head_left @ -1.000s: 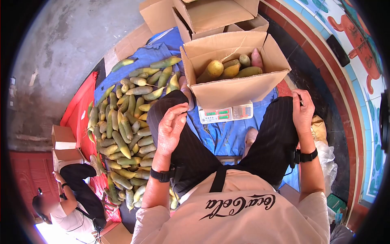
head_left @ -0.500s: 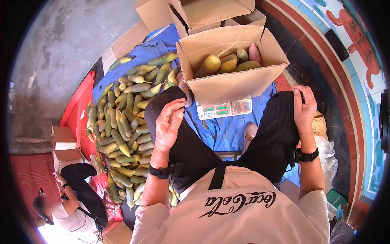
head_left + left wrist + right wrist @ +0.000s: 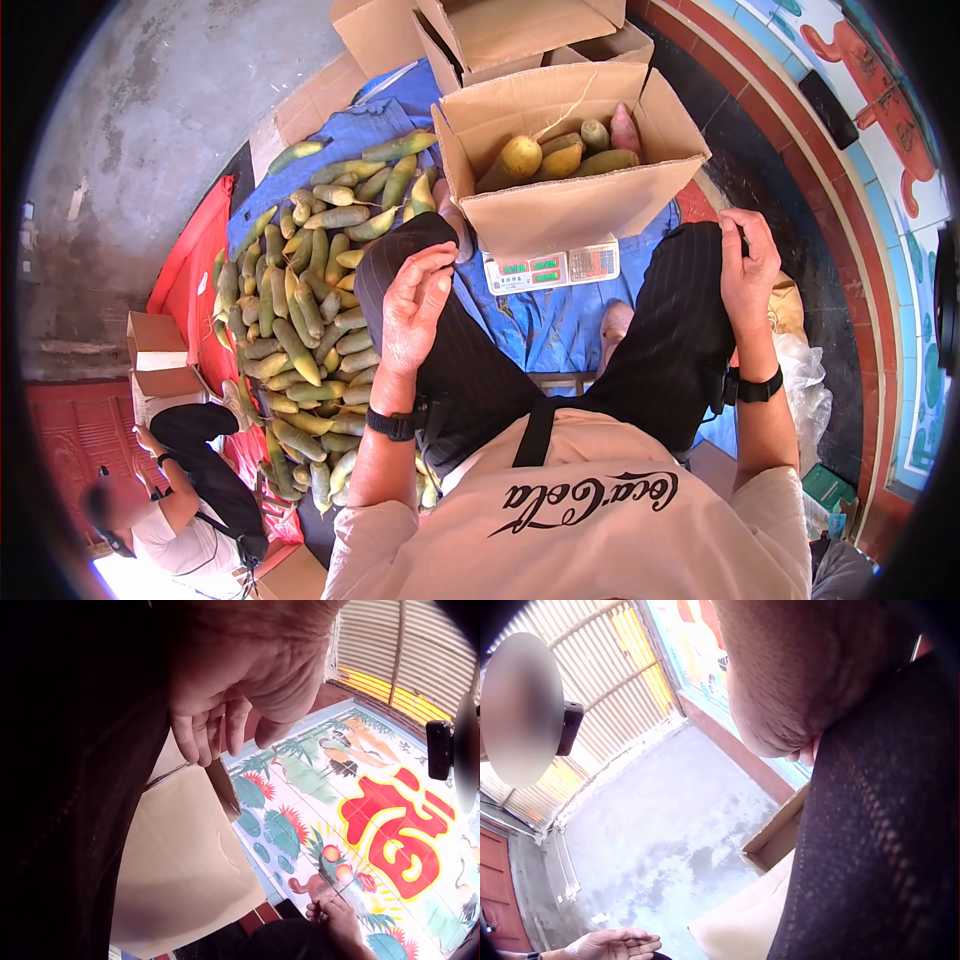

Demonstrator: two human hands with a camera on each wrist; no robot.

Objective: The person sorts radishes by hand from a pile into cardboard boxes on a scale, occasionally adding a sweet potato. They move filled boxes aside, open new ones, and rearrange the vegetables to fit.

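Above the left knee rests my left hand [image 3: 412, 310], its fingers loosely bent and nothing in them; the left wrist view shows the same hand [image 3: 247, 682] hanging beside the dark trousers. My right hand [image 3: 750, 268] rests by the other knee, fingers loosely curled and holding nothing; in the right wrist view the trouser leg hides most of its fingers. Between the knees, a white digital scale [image 3: 552, 267] with lit green digits carries a cardboard box [image 3: 585, 207]. Inside the box lie several green radishes [image 3: 607, 163], a round yellowish one [image 3: 520, 158] and a pink one [image 3: 624, 129].
A large pile of green radishes [image 3: 300, 345] covers the blue tarp [image 3: 385, 118] at left. More cardboard boxes [image 3: 530, 35] stand behind the scale. Another person [image 3: 180, 500] sits at the far left. A clear plastic bag [image 3: 797, 385] lies at right, near the tiled wall [image 3: 890, 230].
The head view has shifted slightly, so the box and scale appear a little higher and further left. Both hands stay at the knees. The seated person's hands and head have moved slightly.
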